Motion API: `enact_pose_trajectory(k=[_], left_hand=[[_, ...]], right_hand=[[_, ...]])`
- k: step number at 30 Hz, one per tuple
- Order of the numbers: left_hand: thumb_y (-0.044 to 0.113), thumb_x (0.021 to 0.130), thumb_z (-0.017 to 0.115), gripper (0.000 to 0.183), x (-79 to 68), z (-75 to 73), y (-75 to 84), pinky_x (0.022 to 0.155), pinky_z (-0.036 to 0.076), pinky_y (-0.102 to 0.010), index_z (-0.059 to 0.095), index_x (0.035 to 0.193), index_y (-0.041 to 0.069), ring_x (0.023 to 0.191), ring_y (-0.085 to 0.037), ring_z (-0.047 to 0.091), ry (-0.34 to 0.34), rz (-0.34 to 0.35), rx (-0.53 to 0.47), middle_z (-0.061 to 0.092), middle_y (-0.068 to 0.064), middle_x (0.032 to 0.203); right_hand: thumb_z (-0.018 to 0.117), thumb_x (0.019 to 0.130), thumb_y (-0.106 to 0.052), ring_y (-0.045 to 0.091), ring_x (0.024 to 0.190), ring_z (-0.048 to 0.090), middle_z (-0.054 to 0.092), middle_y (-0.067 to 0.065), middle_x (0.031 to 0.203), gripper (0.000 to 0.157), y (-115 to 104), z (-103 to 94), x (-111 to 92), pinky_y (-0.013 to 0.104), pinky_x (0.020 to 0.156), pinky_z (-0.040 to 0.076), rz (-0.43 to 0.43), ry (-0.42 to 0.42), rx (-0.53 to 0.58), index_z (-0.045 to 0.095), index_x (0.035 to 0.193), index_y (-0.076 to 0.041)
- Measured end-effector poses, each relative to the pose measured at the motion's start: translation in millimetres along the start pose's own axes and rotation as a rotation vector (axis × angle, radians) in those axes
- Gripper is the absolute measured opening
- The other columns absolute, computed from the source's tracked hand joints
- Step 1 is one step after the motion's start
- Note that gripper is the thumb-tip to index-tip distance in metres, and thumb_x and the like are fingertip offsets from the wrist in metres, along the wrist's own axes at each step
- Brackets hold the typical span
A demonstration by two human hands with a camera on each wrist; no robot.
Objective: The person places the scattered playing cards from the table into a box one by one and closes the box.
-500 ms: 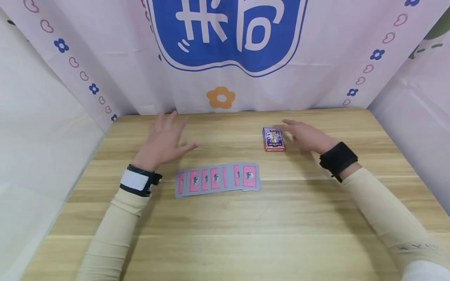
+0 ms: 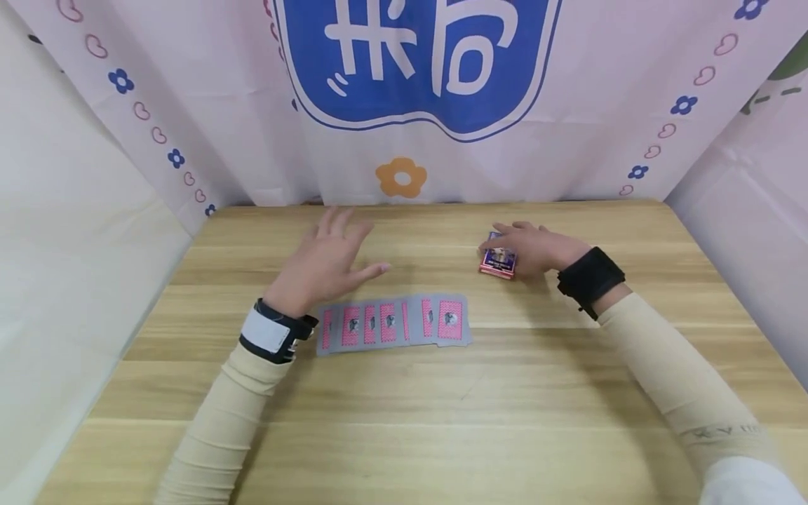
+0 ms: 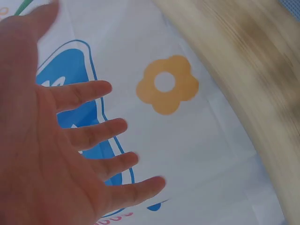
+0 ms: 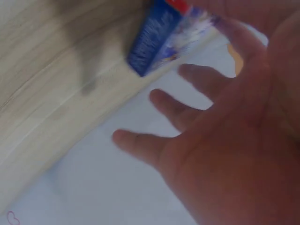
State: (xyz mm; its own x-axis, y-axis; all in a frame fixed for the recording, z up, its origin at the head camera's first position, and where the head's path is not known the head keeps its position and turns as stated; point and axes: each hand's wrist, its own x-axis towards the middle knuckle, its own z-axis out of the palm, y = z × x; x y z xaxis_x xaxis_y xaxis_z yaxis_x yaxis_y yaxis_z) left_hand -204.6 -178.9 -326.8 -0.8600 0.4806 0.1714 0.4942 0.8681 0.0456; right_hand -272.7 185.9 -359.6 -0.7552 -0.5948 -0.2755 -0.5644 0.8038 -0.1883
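A row of overlapping playing cards lies face down on the wooden table, their backs pink with grey borders. Behind the row's left part, my left hand hovers with its fingers spread and holds nothing; its bare palm shows in the left wrist view. At the back right, my right hand pinches a small blue and red card box between thumb and index finger. The right wrist view shows the box at the top, with the other fingers extended away from it.
The wooden table ends at the back against a white printed cloth with an orange flower and a blue emblem. White cloth walls rise on both sides.
My right hand has moved left over the card box and taken hold of it; the box has turned slightly. My left hand has shifted right. The cards lie as before.
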Motion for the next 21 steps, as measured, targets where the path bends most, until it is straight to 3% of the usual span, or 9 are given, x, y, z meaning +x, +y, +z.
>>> enact_pose_trajectory(k=[4,8,13,17,21], left_hand=[[0.057,0.088,0.055,0.069,1.4,3.0,3.6,0.097,0.033,-0.062,0.044,0.134,0.006,0.126,-0.042,0.03,0.004,0.034,-0.024,0.041,-0.025,0.136],[0.049,0.089,0.058,0.062,1.6,8.2,7.9,0.095,0.038,-0.059,0.047,0.132,0.006,0.122,-0.037,0.037,-0.029,0.038,-0.058,0.046,-0.021,0.133],[0.045,0.09,0.06,0.056,13.4,10.7,24.2,0.098,0.039,-0.049,0.052,0.128,0.005,0.118,-0.03,0.044,0.005,0.109,-0.136,0.053,-0.017,0.127],[0.044,0.092,0.057,0.051,24.0,10.7,47.7,0.085,0.05,-0.039,0.054,0.125,0.006,0.1,-0.019,0.056,0.004,0.14,-0.33,0.06,-0.012,0.118],[0.055,0.089,0.054,0.055,26.9,12.9,68.2,0.064,0.054,-0.029,0.058,0.121,0.011,0.078,-0.01,0.058,-0.053,0.093,-0.558,0.066,-0.005,0.101]], right_hand=[[0.081,0.069,-0.017,0.05,0.129,0.017,0.029,0.023,0.147,0.069,5,-2.3,-9,0.078,0.092,0.017,0.015,0.024,0.042,0.052,0.132,-0.022],[0.082,0.07,-0.026,0.045,0.128,0.024,0.044,0.019,0.138,0.066,8,3.3,-10,0.077,0.092,0.019,-0.043,0.064,0.109,0.054,0.129,-0.018],[0.078,0.076,-0.033,0.032,0.112,0.046,0.052,0.021,0.128,0.071,-3,7.4,-14,0.06,0.094,0.037,-0.158,0.152,0.156,0.047,0.133,-0.005],[0.074,0.077,-0.044,0.023,0.092,0.052,0.056,0.014,0.114,0.072,-23,4.0,-24,0.044,0.08,0.048,-0.212,0.277,0.175,0.048,0.131,-0.005],[0.075,0.074,-0.049,0.016,0.082,0.052,0.057,0.007,0.104,0.067,-47,-0.9,-35,0.034,0.067,0.051,-0.257,0.413,0.165,0.053,0.123,-0.009]])
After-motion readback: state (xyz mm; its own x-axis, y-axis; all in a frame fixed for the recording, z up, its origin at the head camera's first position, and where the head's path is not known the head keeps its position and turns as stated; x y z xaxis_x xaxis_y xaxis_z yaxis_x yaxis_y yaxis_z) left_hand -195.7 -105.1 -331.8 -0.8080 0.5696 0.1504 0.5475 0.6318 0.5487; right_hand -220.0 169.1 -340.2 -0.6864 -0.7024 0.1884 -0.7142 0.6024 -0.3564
